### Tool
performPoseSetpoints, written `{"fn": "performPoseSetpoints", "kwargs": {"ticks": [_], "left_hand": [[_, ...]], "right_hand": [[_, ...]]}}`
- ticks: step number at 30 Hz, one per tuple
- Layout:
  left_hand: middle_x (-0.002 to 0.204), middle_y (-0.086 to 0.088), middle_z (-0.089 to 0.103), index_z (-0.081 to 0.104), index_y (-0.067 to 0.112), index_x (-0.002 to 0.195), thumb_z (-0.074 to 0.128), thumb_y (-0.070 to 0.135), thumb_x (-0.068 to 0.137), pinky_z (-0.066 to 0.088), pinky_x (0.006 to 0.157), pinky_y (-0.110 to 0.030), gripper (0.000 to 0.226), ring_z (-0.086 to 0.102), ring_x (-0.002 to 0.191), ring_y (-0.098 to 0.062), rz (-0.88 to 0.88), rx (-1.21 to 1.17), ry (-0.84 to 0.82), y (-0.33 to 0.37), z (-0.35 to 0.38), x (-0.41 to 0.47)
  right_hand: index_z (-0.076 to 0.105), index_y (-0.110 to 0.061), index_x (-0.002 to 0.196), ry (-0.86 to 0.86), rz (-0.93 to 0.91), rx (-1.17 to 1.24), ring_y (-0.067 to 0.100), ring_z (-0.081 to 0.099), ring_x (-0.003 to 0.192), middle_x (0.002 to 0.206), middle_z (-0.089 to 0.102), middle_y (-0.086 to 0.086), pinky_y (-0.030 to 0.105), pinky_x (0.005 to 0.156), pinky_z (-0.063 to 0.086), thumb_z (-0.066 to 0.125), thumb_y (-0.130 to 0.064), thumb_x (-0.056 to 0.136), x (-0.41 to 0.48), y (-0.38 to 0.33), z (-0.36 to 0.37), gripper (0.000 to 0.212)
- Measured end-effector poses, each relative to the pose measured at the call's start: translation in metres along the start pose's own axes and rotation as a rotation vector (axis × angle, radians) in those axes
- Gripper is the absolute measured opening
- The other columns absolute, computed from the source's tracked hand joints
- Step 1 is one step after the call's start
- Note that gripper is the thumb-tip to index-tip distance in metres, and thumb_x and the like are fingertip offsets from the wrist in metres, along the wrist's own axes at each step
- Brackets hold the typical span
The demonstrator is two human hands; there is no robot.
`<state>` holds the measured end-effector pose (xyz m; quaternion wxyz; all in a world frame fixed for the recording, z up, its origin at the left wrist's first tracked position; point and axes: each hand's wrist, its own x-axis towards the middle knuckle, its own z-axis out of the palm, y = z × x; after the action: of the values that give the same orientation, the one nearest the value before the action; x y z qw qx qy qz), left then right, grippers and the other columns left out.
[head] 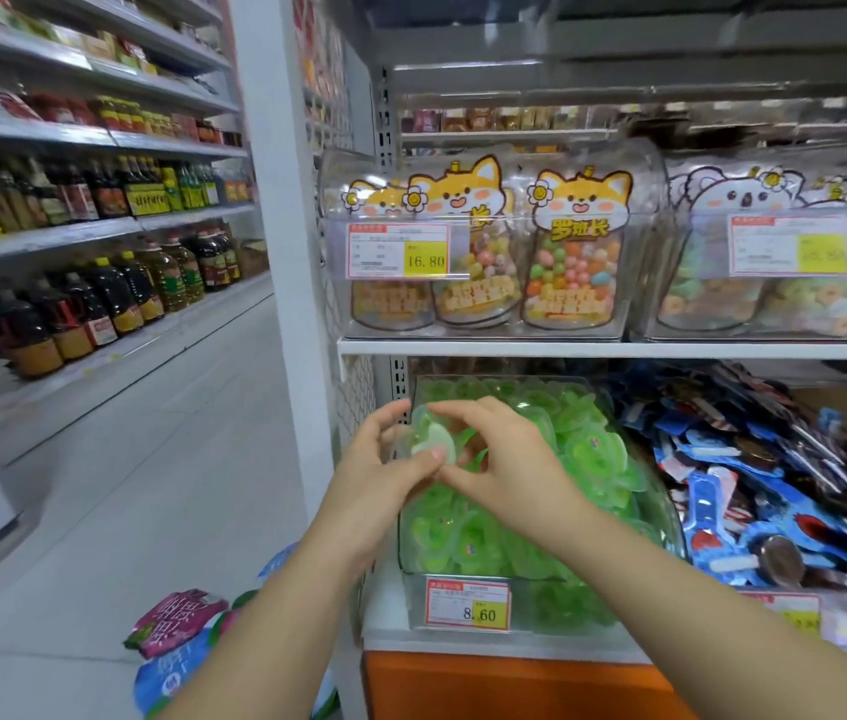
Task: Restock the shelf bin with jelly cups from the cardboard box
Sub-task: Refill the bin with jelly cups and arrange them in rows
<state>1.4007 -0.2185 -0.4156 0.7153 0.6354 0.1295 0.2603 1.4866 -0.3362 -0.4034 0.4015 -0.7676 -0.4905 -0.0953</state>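
Green nearly to the rim: found the clear shelf bin [413,569] already heaped with jelly cups [587,454], a price tag [468,602] clipped to its front wall. Gripped the held cups [437,439], count hard to tell, just above the bin's rear left corner, shared between both hands. Judged the step as setting these down on the heap. Best done by lowering until touching the pile before letting go, aiming for the middle of the bin rather than its edge, and easing one hand off first, so as not to send cups sliding over the bin's low front lip or rightward into the blue snack packets [722,491] just beside the bin. Left hand [379,475] at the bin's left side, thumb laid across a pale lid, fingers curled behind. Right hand [509,459] over the bin's left half, thumb and fingertips pinching the same cups from the other side, wrist bent downward. Both forearms reaching up from below the bin's front. Saw no cardboard box anywhere around the bin; only candy jars [566,262] on the shelf above it.
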Motion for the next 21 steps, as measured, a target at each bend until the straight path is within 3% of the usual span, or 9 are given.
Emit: {"fn": "performPoseSetpoints", "kwargs": {"ticks": [3,6,9,11,14,16,19,21], "left_hand": [[0.102,0.014,0.068,0.054,0.026,0.118,0.064,0.002,0.086,0.054,0.087,-0.025,0.042,0.068,0.097,-0.014,0.073,0.095,-0.081,0.008,-0.007,-0.002],[0.109,0.000,0.070,0.060,0.020,0.114,0.064,-0.003,0.085,0.051,0.078,-0.013,0.037,0.067,0.097,-0.005,0.145,0.235,-0.094,0.009,-0.013,-0.001],[0.103,0.007,0.071,0.064,0.021,0.110,0.067,0.001,0.083,0.048,0.074,-0.009,0.034,0.066,0.091,0.002,0.208,0.297,-0.045,0.011,-0.014,-0.003],[0.091,0.018,0.072,0.067,0.029,0.105,0.067,0.010,0.085,0.047,0.072,-0.008,0.028,0.064,0.083,0.006,0.251,0.309,-0.022,0.016,-0.014,-0.004],[0.098,0.016,0.072,0.066,0.029,0.108,0.060,0.031,0.083,0.049,0.075,-0.012,0.026,0.064,0.091,0.004,0.161,0.113,-0.115,0.022,-0.014,-0.006],[0.101,0.010,0.072,0.064,0.027,0.112,0.057,0.029,0.084,0.051,0.075,-0.018,0.029,0.066,0.092,-0.002,0.063,-0.020,-0.161,0.023,-0.013,-0.006],[0.092,0.008,0.073,0.064,0.022,0.107,0.055,0.009,0.090,0.052,0.067,-0.019,0.022,0.067,0.080,-0.003,0.002,-0.152,-0.091,0.023,-0.009,-0.004],[0.085,0.005,0.073,0.063,0.018,0.101,0.054,0.004,0.091,0.052,0.059,-0.017,0.020,0.068,0.071,-0.004,-0.030,-0.260,0.003,0.024,-0.007,-0.002]], "right_hand": [[0.052,-0.024,0.131,-0.032,0.027,-0.030,0.002,0.053,0.068,0.092,0.048,-0.009,0.004,0.066,0.037,0.076,-0.015,0.073,0.009,0.000,-0.004,0.063],[0.047,-0.027,0.135,-0.075,0.047,-0.051,0.001,0.053,0.068,0.094,0.053,-0.007,0.009,0.070,0.042,0.075,-0.012,0.072,0.012,0.001,-0.002,0.071],[0.053,-0.029,0.127,-0.085,0.062,0.011,0.005,0.055,0.064,0.092,0.060,-0.003,0.018,0.070,0.049,0.072,-0.009,0.073,0.012,0.000,-0.001,0.060],[0.059,-0.027,0.115,-0.114,0.163,0.246,0.007,0.053,0.060,0.077,0.060,-0.006,0.016,0.064,0.047,0.069,-0.003,0.076,0.013,-0.003,-0.007,0.046],[0.063,-0.015,0.111,-0.234,0.330,0.747,0.013,0.060,0.078,0.088,0.066,0.003,0.023,0.074,0.050,0.066,-0.004,0.074,0.016,-0.005,-0.016,0.039],[0.061,-0.010,0.109,-0.288,0.402,0.901,0.017,0.061,0.080,0.092,0.065,0.007,0.027,0.075,0.050,0.061,-0.010,0.069,0.017,-0.005,-0.018,0.039],[0.057,-0.011,0.104,-0.315,0.416,0.868,0.016,0.059,0.075,0.088,0.061,0.009,0.030,0.076,0.049,0.061,-0.014,0.071,0.018,-0.005,-0.020,0.034],[0.057,-0.015,0.109,-0.331,0.366,0.688,0.015,0.060,0.077,0.088,0.063,0.009,0.035,0.080,0.047,0.066,-0.018,0.080,0.018,-0.005,-0.022,0.030]]}}
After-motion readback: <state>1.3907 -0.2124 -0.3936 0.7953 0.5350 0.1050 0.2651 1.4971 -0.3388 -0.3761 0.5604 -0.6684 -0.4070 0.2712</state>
